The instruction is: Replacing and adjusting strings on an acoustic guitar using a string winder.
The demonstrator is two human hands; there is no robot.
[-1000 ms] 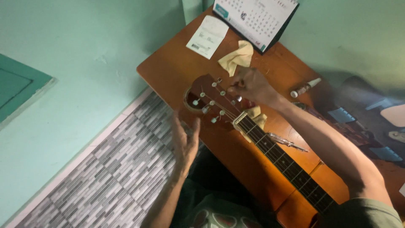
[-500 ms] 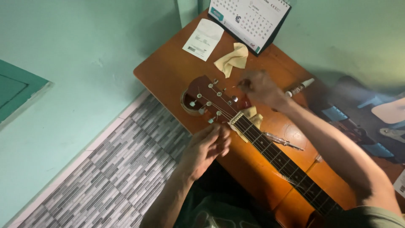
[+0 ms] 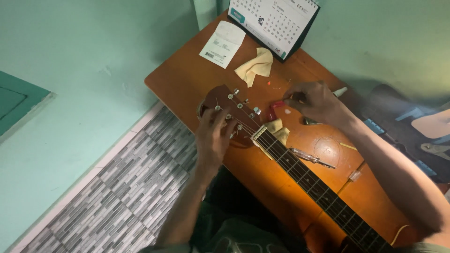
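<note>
A guitar lies across the wooden table (image 3: 187, 77), its brown headstock (image 3: 228, 108) with metal tuning pegs toward the far left and its fretted neck (image 3: 309, 180) running to the lower right. My left hand (image 3: 212, 137) rests on the near edge of the headstock, fingers on the tuning pegs. My right hand (image 3: 315, 100) is beyond the neck, fingers closed over a small red tool (image 3: 276, 108) on the table. A folded yellow cloth (image 3: 277, 130) sits under the neck by the nut.
A desk calendar (image 3: 274, 21) stands at the table's back edge, with a white paper slip (image 3: 222, 44) and a crumpled yellow cloth (image 3: 255, 68) before it. A thin metal tool (image 3: 311, 158) lies beside the neck. A white marker (image 3: 340, 91) is behind my right hand. Grey tiled floor (image 3: 108, 192) lies to the left.
My left hand rose from below the table to the headstock pegs. My right hand left the headstock and moved right to the small red tool.
</note>
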